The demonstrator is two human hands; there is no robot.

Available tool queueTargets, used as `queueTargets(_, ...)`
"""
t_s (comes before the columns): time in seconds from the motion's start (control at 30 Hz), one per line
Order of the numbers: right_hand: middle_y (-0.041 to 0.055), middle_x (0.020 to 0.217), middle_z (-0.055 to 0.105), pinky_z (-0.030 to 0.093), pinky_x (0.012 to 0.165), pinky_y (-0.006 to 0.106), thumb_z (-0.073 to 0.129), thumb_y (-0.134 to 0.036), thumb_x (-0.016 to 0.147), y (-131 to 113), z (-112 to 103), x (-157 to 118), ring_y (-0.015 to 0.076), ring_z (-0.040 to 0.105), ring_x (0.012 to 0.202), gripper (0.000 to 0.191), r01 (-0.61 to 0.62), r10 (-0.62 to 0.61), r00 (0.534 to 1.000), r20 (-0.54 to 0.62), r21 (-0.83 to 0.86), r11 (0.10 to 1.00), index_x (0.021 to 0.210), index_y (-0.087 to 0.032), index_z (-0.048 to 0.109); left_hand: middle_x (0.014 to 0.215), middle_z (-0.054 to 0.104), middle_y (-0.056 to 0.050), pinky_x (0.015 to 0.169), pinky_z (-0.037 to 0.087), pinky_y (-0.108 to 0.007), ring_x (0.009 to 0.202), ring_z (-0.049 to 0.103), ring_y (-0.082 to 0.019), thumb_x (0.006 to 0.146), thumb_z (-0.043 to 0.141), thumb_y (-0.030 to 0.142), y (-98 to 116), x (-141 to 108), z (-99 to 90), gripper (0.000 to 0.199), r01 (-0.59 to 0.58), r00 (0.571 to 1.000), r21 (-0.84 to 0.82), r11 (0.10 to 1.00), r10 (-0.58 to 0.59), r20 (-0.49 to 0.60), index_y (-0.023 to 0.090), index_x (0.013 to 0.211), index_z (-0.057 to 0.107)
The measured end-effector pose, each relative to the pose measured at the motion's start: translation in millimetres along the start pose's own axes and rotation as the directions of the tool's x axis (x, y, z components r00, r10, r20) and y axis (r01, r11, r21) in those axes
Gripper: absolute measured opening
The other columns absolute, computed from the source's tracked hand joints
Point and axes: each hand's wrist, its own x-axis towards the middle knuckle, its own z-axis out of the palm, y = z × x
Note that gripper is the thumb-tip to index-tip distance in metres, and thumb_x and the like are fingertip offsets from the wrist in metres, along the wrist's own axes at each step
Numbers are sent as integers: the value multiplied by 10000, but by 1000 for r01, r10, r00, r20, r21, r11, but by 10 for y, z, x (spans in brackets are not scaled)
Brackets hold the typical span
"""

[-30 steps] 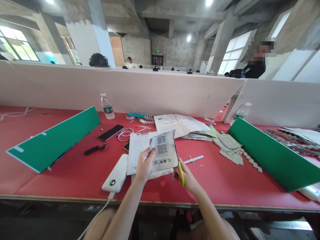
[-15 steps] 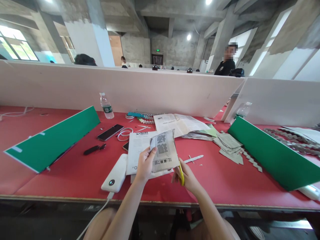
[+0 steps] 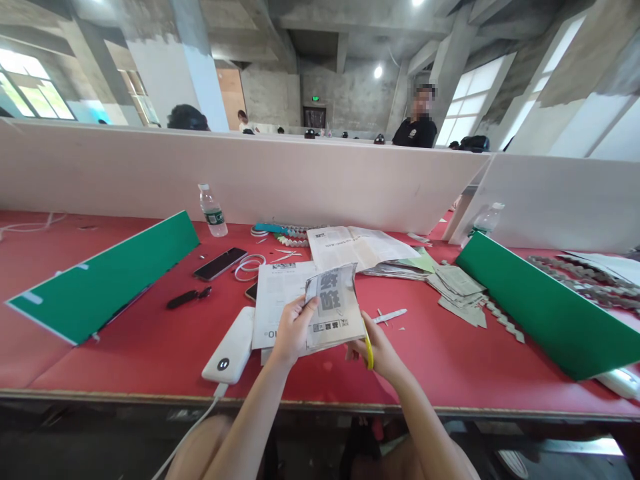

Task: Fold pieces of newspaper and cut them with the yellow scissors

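A folded piece of newspaper (image 3: 336, 303) is pinched in my left hand (image 3: 293, 330), thumb on top, above the red table. My right hand (image 3: 377, 350) grips yellow-handled scissors (image 3: 369, 347) at the lower right edge of that newspaper. Their blades are hidden behind the paper, so I cannot see how far they are apart. Under and left of my left hand lies a printed newspaper sheet (image 3: 273, 300). Just beyond my right hand rests a white pen-like tool (image 3: 393, 316).
A white power bank (image 3: 233, 350) with a cable sits left, near a phone (image 3: 221, 265). Cut paper pieces (image 3: 459, 288) lie right, before a green board (image 3: 545, 313); another green board (image 3: 115, 280) stands left. Spread newspaper (image 3: 357, 247) and a water bottle (image 3: 214, 213) are farther back.
Both hands, with the newspaper and scissors, have shifted slightly right. The newspaper is tilted a little differently. Beyond the partition, a person in black has moved left.
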Motion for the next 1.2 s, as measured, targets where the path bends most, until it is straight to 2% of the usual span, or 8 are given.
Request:
queueTargets(0.27,-64,536,509,350,380,215,548,-416,774,151,-2,67,132,557,415,336,14,-13,998,-66,17,1000,1023,-210,455,931,696,-80,854,434,-346,900,619,-242,728,621,407,-6,-20,70,375,12,999,-110,994,-16,-38,150,998,656)
queueTargets(0.4,-53,564,523,418,474,254,587,-381,753,63,19,35,128,548,481,339,48,-46,997,-56,21,999,1019,-217,457,893,705,-75,822,449,-336,869,631,-239,725,625,409,5,-35,76,359,49,999,-117,992,-50,-13,148,968,669)
queueTargets(0.53,-29,704,575,454,549,275,685,-301,643,-25,20,6,126,535,570,488,66,-60,996,-64,85,994,1062,-241,440,888,707,-79,816,454,-340,905,623,-254,726,621,416,3,-58,96,373,59,998,-107,992,-56,29,137,969,669)
queueTargets(0.73,-73,472,497,356,392,219,542,-299,735,75,-11,41,109,486,384,323,26,-21,996,-92,55,998,1037,-211,470,908,705,-82,844,443,-342,910,624,-247,726,628,401,-12,-68,117,363,76,997,-150,986,-72,36,145,981,666)
queueTargets(0.87,-56,431,508,328,329,212,522,-397,747,165,-3,79,138,509,349,380,2,9,994,-105,103,995,1058,-185,467,902,704,-86,842,446,-356,863,636,-241,736,617,402,-7,-70,118,368,80,996,-146,986,-75,42,139,988,663)
queueTargets(1.0,-39,501,543,369,358,232,545,-409,735,107,15,80,143,527,393,390,16,-4,993,-122,103,995,1054,-197,473,892,706,-79,808,467,-355,855,638,-244,723,620,416,12,-75,118,370,106,993,-132,986,-99,61,149,976,665)
queueTargets(1.13,-6,689,595,446,520,265,590,-297,710,-3,12,60,156,560,600,337,131,-122,974,-192,36,991,1033,-246,506,882,704,-87,765,492,-366,845,641,-256,709,627,416,15,-87,142,376,175,980,-182,968,-152,131,152,974,662)
queueTargets(1.2,-12,666,573,429,499,263,580,-306,722,12,3,69,145,529,559,310,132,-125,970,-210,21,991,1020,-250,514,874,703,-96,734,504,-364,822,647,-256,704,636,403,5,-96,158,375,220,970,-233,947,-188,152,144,973,658)
